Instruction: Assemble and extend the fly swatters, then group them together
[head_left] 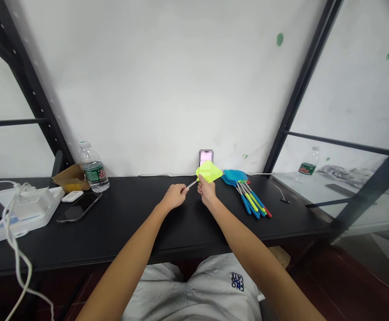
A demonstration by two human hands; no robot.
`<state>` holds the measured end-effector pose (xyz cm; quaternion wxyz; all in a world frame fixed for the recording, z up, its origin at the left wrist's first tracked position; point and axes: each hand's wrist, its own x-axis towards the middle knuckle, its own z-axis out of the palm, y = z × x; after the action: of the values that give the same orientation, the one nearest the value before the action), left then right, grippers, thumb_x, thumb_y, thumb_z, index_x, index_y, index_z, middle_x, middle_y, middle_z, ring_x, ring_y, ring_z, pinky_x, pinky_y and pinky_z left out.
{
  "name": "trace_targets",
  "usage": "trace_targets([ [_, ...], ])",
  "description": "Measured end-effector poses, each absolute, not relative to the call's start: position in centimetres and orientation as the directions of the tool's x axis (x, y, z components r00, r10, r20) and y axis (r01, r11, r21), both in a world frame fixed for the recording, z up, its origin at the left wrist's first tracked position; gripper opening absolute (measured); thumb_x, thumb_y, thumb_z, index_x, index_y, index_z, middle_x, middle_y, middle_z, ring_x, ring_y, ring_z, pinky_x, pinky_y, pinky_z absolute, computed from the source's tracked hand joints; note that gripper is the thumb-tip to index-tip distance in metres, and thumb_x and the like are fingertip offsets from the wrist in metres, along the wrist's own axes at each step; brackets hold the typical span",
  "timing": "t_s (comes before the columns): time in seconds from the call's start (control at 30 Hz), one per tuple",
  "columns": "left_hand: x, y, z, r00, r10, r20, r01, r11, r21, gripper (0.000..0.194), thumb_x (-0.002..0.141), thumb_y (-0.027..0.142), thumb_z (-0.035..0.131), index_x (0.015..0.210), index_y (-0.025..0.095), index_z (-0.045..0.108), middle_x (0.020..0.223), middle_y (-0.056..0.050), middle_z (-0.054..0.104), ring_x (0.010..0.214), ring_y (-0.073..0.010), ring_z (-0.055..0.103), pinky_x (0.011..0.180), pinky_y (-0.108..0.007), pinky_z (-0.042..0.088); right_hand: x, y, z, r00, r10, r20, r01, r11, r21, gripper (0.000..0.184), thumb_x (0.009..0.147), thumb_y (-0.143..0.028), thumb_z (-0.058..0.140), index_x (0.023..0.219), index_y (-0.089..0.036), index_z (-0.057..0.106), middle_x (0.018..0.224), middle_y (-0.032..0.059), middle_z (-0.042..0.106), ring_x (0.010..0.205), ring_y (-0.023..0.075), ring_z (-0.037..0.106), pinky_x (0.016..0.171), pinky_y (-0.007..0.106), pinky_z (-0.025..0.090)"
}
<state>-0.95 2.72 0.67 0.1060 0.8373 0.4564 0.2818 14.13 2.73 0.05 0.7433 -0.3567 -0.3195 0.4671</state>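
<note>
My left hand is closed around the thin metal rod of a neon-yellow fly swatter. My right hand is closed at the base of the swatter's yellow mesh head, just right of the left hand. Both hands hover over the middle of the black table. A pile of several fly swatters with blue heads and blue, yellow and red handles lies on the table just right of my right hand.
A small phone with a lit pink screen leans on the wall behind the swatter. At left are a water bottle, a cardboard piece, a dark phone, a white case and white boxes with cables.
</note>
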Motion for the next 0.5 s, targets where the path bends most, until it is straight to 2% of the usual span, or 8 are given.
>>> trace_targets([
  [0.23, -0.61, 2.35, 0.93, 0.404, 0.837, 0.369, 0.704, -0.542, 0.459, 0.034, 0.09, 0.035, 0.044, 0.062, 0.018, 0.054, 0.058, -0.001, 0.056, 0.055, -0.0121, 0.046, 0.055, -0.025, 0.025, 14.17, 2.73, 0.05, 0.351, 0.928, 0.126, -0.434, 0.281, -0.856, 0.036, 0.065, -0.037, 0.077, 0.068, -0.018, 0.047, 0.046, -0.0102, 0.036, 0.037, 0.0029, 0.025, 0.035, 0.018, 0.015],
  [0.37, -0.4, 2.02, 1.3, 0.374, 0.847, 0.379, 0.703, -0.525, 0.479, 0.034, 0.09, 0.039, 0.044, 0.065, 0.018, 0.053, 0.059, -0.001, 0.058, 0.054, -0.0124, 0.05, 0.054, -0.024, 0.028, 13.8, 2.69, -0.21, 0.27, 0.943, 0.195, -0.328, 0.28, -0.902, 0.034, 0.065, -0.039, 0.076, 0.068, -0.017, 0.05, 0.047, -0.0084, 0.039, 0.039, 0.0041, 0.029, 0.037, 0.02, 0.017],
  [0.5, -0.52, 1.9, 1.35, 0.399, 0.865, 0.304, 0.636, -0.5, 0.588, 0.03, 0.091, 0.04, 0.042, 0.072, 0.019, 0.052, 0.055, 0.002, 0.057, 0.046, -0.011, 0.052, 0.051, -0.022, 0.035, 13.58, 2.62, -0.5, 0.185, 0.955, 0.23, -0.181, 0.264, -0.947, 0.034, 0.068, -0.045, 0.072, 0.066, -0.017, 0.051, 0.049, -0.0063, 0.043, 0.041, 0.0059, 0.032, 0.04, 0.022, 0.022],
])
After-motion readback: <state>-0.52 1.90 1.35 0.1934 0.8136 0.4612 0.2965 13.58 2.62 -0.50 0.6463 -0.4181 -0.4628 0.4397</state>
